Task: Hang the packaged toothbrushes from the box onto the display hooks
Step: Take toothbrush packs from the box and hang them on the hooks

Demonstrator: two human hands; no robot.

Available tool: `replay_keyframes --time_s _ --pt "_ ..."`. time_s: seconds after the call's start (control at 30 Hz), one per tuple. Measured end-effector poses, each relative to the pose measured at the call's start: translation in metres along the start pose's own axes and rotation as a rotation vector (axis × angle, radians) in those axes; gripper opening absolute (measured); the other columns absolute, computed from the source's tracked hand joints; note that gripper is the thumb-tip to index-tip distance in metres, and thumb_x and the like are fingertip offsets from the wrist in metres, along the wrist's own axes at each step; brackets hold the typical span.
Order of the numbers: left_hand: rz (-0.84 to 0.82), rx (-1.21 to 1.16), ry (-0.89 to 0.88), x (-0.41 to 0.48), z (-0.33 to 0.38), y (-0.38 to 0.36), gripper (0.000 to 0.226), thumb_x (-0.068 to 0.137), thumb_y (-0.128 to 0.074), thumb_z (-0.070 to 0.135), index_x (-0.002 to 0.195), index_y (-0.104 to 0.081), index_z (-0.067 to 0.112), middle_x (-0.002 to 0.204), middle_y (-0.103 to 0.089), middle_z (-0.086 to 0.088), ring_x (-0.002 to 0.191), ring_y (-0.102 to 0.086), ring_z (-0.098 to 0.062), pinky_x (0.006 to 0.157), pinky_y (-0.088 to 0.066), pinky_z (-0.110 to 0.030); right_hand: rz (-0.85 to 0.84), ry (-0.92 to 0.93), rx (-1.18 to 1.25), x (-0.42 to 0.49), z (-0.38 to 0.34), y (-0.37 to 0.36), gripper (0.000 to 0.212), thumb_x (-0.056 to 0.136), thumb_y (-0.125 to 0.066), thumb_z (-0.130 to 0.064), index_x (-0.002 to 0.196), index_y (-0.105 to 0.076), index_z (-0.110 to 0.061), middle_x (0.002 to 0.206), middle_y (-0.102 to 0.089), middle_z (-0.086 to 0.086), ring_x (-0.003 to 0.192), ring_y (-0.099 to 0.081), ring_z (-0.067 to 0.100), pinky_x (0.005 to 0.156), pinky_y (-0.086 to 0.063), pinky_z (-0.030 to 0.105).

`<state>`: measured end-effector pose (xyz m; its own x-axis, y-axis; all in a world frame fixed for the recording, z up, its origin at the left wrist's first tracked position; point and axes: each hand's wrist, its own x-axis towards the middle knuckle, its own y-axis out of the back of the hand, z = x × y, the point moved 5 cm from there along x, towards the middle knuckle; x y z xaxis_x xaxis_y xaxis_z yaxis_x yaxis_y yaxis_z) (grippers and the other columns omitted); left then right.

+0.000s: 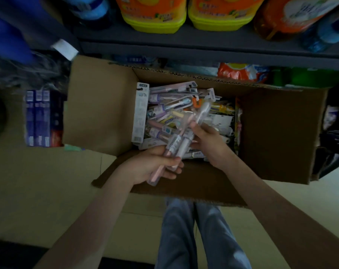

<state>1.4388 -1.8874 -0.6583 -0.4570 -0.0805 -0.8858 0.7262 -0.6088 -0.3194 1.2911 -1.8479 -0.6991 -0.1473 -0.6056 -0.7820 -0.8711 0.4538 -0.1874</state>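
Curling round toothbrush packs (pixel 179 141), left hand (pixel 152 166) and right hand (pixel 210 141) fingers grip; box (pixel 184 184) flaps splayed.

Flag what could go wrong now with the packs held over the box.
The left hand and right hand grip a loose bundle of toothbrush packs; one could slide out and fall back into the box. The pile beneath is jumbled, so hang tabs may snag. No display hooks show, so the carry route is unknown.

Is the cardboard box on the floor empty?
No, the cardboard box holds a loose pile of packaged toothbrushes.
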Motion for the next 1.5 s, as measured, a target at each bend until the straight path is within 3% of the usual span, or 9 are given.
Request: replay_keyframes --time_s 0.37,0.5,0.57,0.7,0.83,0.93,1.1,1.33,1.5 --pt "0.199 0.317 -0.357 -0.24 0.124 -0.093 0.043 0.099 -0.05 0.018 0.14 -0.036 0.013 0.093 -0.061 0.0 0.06 -0.065 -0.001 0.055 -0.053 -0.018 -0.105 0.47 -0.131 -0.226 -0.23 -0.057 0.013 0.099 -0.05 -0.018 0.109 -0.058 -0.019 0.101 -0.067 -0.001 0.091 -0.067 0.011 0.072 -0.057 0.028" --pt "0.535 0.63 -0.62 -0.322 0.18 -0.111 0.011 0.099 -0.048 0.033 0.1 -0.055 0.024 0.072 -0.066 0.004 0.048 -0.056 0.0 0.045 -0.038 -0.015 -0.084 0.694 -0.206 -0.297 -0.308 -0.079 0.006 0.095 -0.055 -0.012 0.101 -0.056 -0.012 0.086 -0.061 -0.002 0.079 -0.06 0.006 0.072 -0.051 0.026" --pt "0.677 0.649 -0.713 -0.363 0.215 -0.114 0.025 0.099 -0.043 0.045 0.082 -0.051 0.028 0.057 -0.06 0.007 0.048 -0.054 -0.008 0.046 -0.037 -0.021 -0.036 0.801 -0.318 -0.33 -0.348 -0.093 0.008 0.095 -0.058 -0.022 0.093 -0.052 -0.016 0.075 -0.053 -0.004 0.071 -0.054 0.008 0.072 -0.049 0.038" --pt "0.565 0.202 -0.811 -0.433 0.28 -0.124 0.037 0.104 -0.03 0.036 0.093 -0.051 0.007 0.058 -0.044 -0.004 0.047 -0.039 -0.017 0.047 -0.031 -0.029 0.067 0.966 -0.449 -0.388 -0.423 -0.122 0.023 0.095 -0.054 -0.039 0.091 -0.044 -0.019 0.075 -0.045 0.009 0.058 -0.052 0.013 0.056 -0.049 0.038" --pt "0.485 0.305 -1.122 -0.502 0.335 -0.122 0.022 0.104 -0.035 0.025 0.097 -0.047 0.008 0.07 -0.049 -0.004 0.056 -0.05 -0.013 0.058 -0.046 -0.024 0.155 1.146 -0.485 -0.43 -0.492 -0.162 0.033 0.094 -0.055 -0.04 0.103 -0.042 -0.011 0.07 -0.044 0.005 0.053 -0.047 0.017 0.051 -0.041 0.037" --pt "0.502 0.34 -1.345 -0.558 0.379 -0.104 0.01 0.099 -0.05 0.019 0.093 -0.047 0.012 0.072 -0.056 -0.002 0.062 -0.059 -0.014 0.07 -0.053 -0.036 0.224 1.278 -0.439 -0.453 -0.544 -0.191 0.025 0.095 -0.053 -0.041 0.103 -0.044 -0.019 0.071 -0.046 -0.002 0.052 -0.044 0.009 0.052 -0.037 0.032" --pt "0.442 0.254 -1.614 -0.637 0.45 -0.075 0.014 0.093 -0.057 0.006 0.085 -0.049 0.014 0.069 -0.062 0.002 0.059 -0.061 -0.008 0.062 -0.053 -0.024 0.385 1.43 -0.421 -0.49 -0.622 -0.23 0.018 0.098 -0.046 -0.031 0.081 -0.042 -0.028 0.062 -0.044 -0.001 0.054 -0.041 0.014 0.057 -0.037 0.033" --pt "0.381 0.136 -1.787 -0.679 0.496 -0.072 0.006 0.094 -0.057 0.009 0.091 -0.056 0.014 0.077 -0.065 -0.002 0.057 -0.061 0.0 0.057 -0.05 -0.015 0.599 1.59 -0.505 -0.539 -0.686 -0.267 0.018 0.095 -0.055 -0.031 0.099 -0.051 -0.014 0.068 -0.055 0.002 0.058 -0.051 0.02 0.059 -0.045 0.035" --pt "0.328 0.077 -1.823 -0.685 0.504 -0.076 0.01 0.096 -0.054 0.01 0.092 -0.053 0.018 0.08 -0.065 -0.001 0.057 -0.062 0.0 0.056 -0.051 -0.016 0.761 1.547 -0.507 -0.54 -0.701 -0.27 0.022 0.096 -0.052 -0.033 0.102 -0.051 -0.012 0.074 -0.054 -0.001 0.069 -0.059 0.029 0.064 -0.055 0.051"
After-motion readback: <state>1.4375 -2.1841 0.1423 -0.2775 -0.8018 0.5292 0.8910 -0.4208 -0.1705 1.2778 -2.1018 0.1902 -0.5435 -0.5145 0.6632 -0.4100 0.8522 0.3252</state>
